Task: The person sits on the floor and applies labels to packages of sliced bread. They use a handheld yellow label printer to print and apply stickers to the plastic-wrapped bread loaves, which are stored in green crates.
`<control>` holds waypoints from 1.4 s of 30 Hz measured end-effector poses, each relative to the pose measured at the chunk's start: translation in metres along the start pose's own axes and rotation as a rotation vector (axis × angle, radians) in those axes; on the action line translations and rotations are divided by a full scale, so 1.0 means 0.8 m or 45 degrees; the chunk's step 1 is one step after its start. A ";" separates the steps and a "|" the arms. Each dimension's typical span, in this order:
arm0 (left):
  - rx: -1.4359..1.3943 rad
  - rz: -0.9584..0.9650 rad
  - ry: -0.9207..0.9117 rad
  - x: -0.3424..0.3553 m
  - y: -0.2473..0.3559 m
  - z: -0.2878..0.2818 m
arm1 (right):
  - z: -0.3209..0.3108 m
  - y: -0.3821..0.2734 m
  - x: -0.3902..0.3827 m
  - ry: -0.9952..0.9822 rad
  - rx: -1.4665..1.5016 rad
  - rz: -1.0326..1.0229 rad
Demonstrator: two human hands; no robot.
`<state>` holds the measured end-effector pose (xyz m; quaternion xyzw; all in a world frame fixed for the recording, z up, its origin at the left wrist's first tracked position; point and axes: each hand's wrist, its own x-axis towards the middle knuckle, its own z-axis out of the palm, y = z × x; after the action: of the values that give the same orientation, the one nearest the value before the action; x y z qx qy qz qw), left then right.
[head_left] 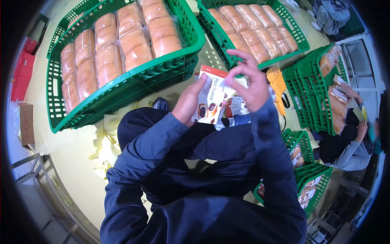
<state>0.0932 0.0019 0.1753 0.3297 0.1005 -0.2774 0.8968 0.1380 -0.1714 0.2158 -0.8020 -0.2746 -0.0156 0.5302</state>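
Printed label cards in white and red, with pictures of filled rolls, sit in my left hand, its thumb lying over the front. My right hand pinches at the right edge of the top card, its upper fingers raised. Behind the cards, more printed sheets lie near my legs, beside a yellow-orange tool that is partly hidden. Green crates of plastic-wrapped bread loaves stand ahead of me.
A second bread crate is at upper right; stacked crates stand right. A co-worker there holds cards; another person sits farther back. Yellowish paper scraps lie left, near a metal frame, cardboard box and red crate.
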 end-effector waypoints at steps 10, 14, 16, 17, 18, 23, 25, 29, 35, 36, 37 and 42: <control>0.013 0.067 -0.060 -0.012 0.003 0.007 | 0.034 -0.003 -0.006 -0.162 0.134 0.124; -0.014 0.084 -0.045 -0.012 0.003 0.009 | 0.036 -0.001 -0.008 -0.148 0.148 0.136; -0.014 0.091 -0.075 -0.012 0.002 0.006 | 0.039 0.000 -0.008 -0.124 0.151 0.137; -0.017 0.096 -0.074 -0.012 0.003 0.006 | 0.040 0.001 -0.009 -0.112 0.152 0.137; -0.021 0.101 -0.073 -0.012 0.002 0.007 | 0.041 0.001 -0.009 -0.101 0.154 0.136; -0.018 0.093 -0.038 -0.013 0.001 0.009 | 0.045 0.014 -0.012 -0.077 0.037 0.058; 0.011 0.088 -0.009 -0.012 0.000 0.004 | 0.055 0.008 -0.009 0.103 -0.031 0.055; 0.104 0.119 0.042 -0.012 0.005 -0.003 | 0.066 0.015 -0.010 0.321 0.193 0.233; 0.510 0.587 0.383 -0.006 0.008 -0.006 | 0.078 0.019 -0.033 0.425 0.642 0.626; 0.497 0.616 0.415 -0.002 0.007 -0.012 | 0.081 0.019 -0.033 0.429 0.656 0.620; 0.507 0.648 0.445 -0.003 0.009 -0.010 | 0.086 0.018 -0.033 0.436 0.668 0.619; 0.678 0.854 0.551 0.003 0.014 -0.019 | 0.094 0.050 -0.031 0.656 0.929 0.564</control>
<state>0.1017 0.0171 0.1688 0.6125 0.0985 0.0863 0.7796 0.1151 -0.1288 0.1415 -0.5734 0.0549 -0.0031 0.8174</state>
